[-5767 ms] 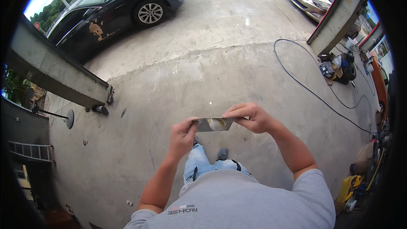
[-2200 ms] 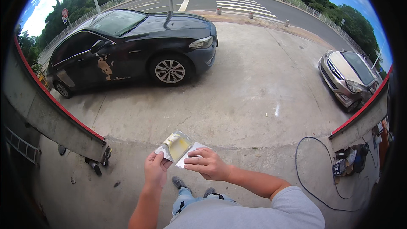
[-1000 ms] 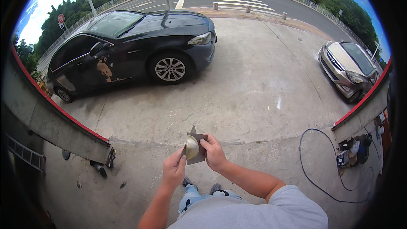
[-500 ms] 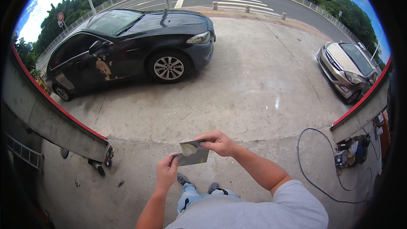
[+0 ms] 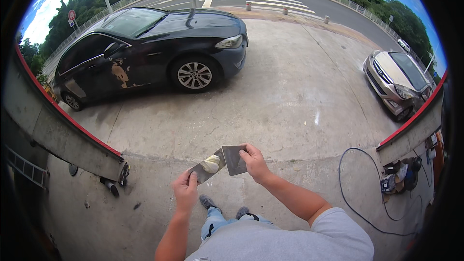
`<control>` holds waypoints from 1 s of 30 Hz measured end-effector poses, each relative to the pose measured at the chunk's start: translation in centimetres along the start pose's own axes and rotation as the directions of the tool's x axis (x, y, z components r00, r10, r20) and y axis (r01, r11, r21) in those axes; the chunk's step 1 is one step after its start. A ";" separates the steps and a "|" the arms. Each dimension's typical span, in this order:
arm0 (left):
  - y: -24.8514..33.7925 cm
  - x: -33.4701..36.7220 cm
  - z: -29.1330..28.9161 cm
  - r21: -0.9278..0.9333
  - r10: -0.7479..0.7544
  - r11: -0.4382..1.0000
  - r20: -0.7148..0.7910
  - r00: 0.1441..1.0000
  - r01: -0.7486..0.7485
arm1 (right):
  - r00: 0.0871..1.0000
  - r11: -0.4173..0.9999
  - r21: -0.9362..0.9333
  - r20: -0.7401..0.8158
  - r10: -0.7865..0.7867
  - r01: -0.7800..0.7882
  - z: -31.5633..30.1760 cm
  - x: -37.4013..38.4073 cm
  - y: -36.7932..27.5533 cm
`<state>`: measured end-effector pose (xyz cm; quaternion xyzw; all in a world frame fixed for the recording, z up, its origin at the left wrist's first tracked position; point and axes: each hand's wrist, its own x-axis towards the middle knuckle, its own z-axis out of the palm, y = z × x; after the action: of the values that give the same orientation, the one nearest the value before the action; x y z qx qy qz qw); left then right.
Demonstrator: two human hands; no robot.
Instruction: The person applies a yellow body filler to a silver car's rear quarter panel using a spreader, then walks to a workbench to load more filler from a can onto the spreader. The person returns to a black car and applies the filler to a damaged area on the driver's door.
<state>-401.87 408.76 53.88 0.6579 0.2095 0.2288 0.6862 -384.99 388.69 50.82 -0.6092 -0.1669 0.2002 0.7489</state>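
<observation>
My left hand (image 5: 186, 188) is closed on the lower left end of a flat grey spreader plate (image 5: 203, 174), which tilts up to the right. A lump of cream-coloured filler paste (image 5: 211, 164) lies on its upper part. In my right hand (image 5: 254, 163) is a second, squarish dark grey spreader (image 5: 233, 160), gripped at its right edge between thumb and fingers. The left edge of this spreader meets or overlaps the upper end of the plate; whether they touch, I cannot tell. Both hands are in front of my body, above the concrete floor.
A dark car (image 5: 154, 53) with bare tan patches on its door (image 5: 120, 73) stands ahead on the left. A beige car (image 5: 398, 82) is at the right. A hose or cable (image 5: 341, 183) loops over the floor near assorted tools (image 5: 401, 176). A ladder (image 5: 26, 166) lies far left.
The right-hand spreader has moved right and turned, off the paste. The left plate has tilted up to the right and now carries the paste in plain sight.
</observation>
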 end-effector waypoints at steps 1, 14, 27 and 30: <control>-0.1 -0.1 0.4 -0.002 0.007 1.000 0.034 0.999 -0.007 | 0.998 0.999 0.024 -0.040 0.039 -0.038 0.8 -0.2 0.8; -1.1 -1.8 0.1 0.451 -0.099 0.890 0.340 0.935 -0.069 | 0.967 0.813 0.556 -0.059 0.246 -0.173 4.9 -0.1 -1.3; -2.4 -0.6 -2.5 0.037 -0.100 0.995 0.070 0.993 0.098 | 0.749 0.850 -0.364 0.660 -0.054 0.382 -0.9 0.6 -3.2; -2.0 -0.1 -2.9 -0.012 -0.161 0.987 0.041 0.986 0.162 | 0.804 0.655 -0.589 0.593 -0.046 0.473 -2.1 0.8 -3.1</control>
<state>-403.59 411.01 51.75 0.6378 0.2469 0.1610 0.7116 -383.02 386.77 53.46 -0.7383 -0.5196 0.1647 0.3973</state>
